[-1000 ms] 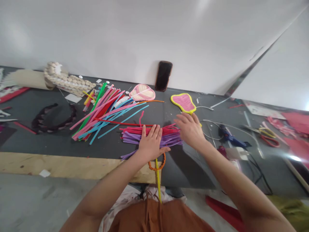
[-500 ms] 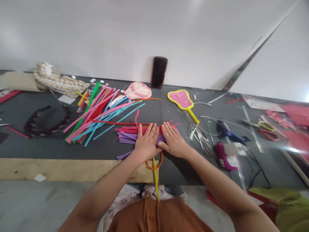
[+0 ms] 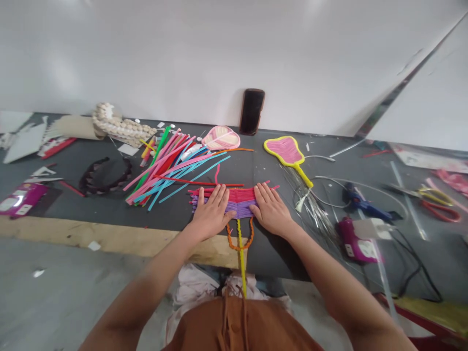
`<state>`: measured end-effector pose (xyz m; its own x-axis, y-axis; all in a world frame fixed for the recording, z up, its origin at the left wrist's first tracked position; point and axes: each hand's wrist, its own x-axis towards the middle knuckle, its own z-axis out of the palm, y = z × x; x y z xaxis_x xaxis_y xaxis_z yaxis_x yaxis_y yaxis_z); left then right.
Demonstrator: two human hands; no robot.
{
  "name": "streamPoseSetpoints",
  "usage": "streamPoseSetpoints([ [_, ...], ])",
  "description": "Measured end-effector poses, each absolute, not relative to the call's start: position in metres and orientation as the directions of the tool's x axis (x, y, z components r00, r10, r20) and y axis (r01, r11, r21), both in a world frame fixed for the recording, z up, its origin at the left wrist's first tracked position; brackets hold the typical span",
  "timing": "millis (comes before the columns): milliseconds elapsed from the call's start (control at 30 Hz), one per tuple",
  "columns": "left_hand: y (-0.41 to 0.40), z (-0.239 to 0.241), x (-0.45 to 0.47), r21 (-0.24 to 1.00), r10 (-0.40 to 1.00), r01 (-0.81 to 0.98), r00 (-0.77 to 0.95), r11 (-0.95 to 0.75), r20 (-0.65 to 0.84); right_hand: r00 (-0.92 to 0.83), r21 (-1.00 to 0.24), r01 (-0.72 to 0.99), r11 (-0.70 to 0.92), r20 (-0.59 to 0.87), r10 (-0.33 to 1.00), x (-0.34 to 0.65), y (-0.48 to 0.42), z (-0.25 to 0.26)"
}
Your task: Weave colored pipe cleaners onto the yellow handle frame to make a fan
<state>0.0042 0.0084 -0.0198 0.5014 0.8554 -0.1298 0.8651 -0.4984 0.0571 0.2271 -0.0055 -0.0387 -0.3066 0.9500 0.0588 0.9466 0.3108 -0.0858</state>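
A mat of red and purple pipe cleaners (image 3: pixel 241 202) lies flat on the dark table, laid side by side across a yellow pipe cleaner stem (image 3: pixel 242 265). My left hand (image 3: pixel 212 209) presses flat on the left part of it, fingers spread. On the right part rests my right hand (image 3: pixel 272 207), palm down with fingers extended. Between the hands the middle of the mat shows. An orange twisted pipe cleaner loop (image 3: pixel 229 239) hangs out below it, around the stem. Just above the mat lies a loose red pipe cleaner (image 3: pixel 183 182).
Loose pipe cleaners (image 3: pixel 171 168) are heaped to the left, near a dark headband (image 3: pixel 106 178). Behind are a pink leaf shape (image 3: pixel 221 138), a yellow-edged pink shape (image 3: pixel 285 150) and a phone (image 3: pixel 252 111). Wires (image 3: pixel 314 219), a blue glue gun (image 3: pixel 367 202) and scissors (image 3: pixel 435 197) lie right.
My hands have moved apart from the middle toward the two sides, uncovering the mat's centre. The purple strands on the left now lie together. The camera view has shifted left.
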Motion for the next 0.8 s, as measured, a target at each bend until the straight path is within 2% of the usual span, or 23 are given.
streamPoseSetpoints([
  [133, 0.014, -0.017, -0.004, 0.086, 0.833, 0.852, 0.523, -0.516, -0.181, -0.304, -0.086, 0.947, 0.31, 0.073, 0.95, 0.227, -0.006, -0.039],
  [433, 0.013, -0.022, -0.005, 0.06, 0.844, 0.853, 0.522, -0.519, -0.123, -0.314, -0.069, 0.946, 0.317, 0.053, 0.948, 0.23, -0.005, -0.036],
  [533, 0.013, -0.02, -0.003, 0.072, 0.842, 0.854, 0.52, -0.515, -0.144, -0.28, -0.056, 0.958, 0.28, 0.003, 0.96, 0.225, -0.006, -0.025],
  [633, 0.013, -0.018, -0.002, 0.078, 0.844, 0.86, 0.51, -0.505, -0.166, -0.233, -0.022, 0.972, 0.234, 0.024, 0.972, 0.209, -0.006, -0.014],
  [800, 0.012, -0.019, -0.002, 0.088, 0.847, 0.86, 0.511, -0.503, -0.144, -0.283, -0.033, 0.958, 0.284, 0.041, 0.958, 0.178, -0.003, -0.014],
])
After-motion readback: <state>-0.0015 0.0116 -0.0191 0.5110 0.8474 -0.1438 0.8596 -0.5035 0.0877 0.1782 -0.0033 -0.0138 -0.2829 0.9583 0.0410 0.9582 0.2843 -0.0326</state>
